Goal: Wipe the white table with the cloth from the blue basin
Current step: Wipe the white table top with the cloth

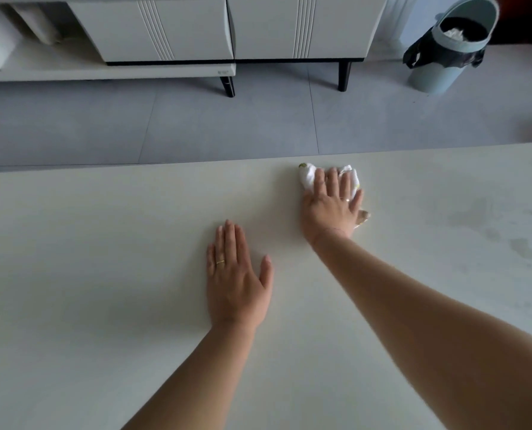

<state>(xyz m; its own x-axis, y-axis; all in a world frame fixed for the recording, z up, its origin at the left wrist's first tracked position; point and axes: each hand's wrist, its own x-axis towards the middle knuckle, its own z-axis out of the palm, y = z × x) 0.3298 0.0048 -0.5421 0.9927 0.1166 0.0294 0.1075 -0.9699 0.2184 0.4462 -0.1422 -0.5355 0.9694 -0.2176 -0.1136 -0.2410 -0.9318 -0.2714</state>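
Observation:
The white table (103, 243) fills the lower part of the head view. A small white cloth (308, 175) lies bunched near the table's far edge, right of centre. My right hand (332, 206) presses flat on the cloth with straight fingers and covers most of it. My left hand (233, 280) rests flat on the bare table, nearer to me and to the left of the cloth, holding nothing. Damp smears (487, 225) show on the table at the right. The blue basin is not in view.
Beyond the table's far edge is grey tiled floor (196, 125). A white cabinet (196, 32) on dark legs stands against the back. A light blue bin (450, 48) with a black liner stands on the floor at the back right.

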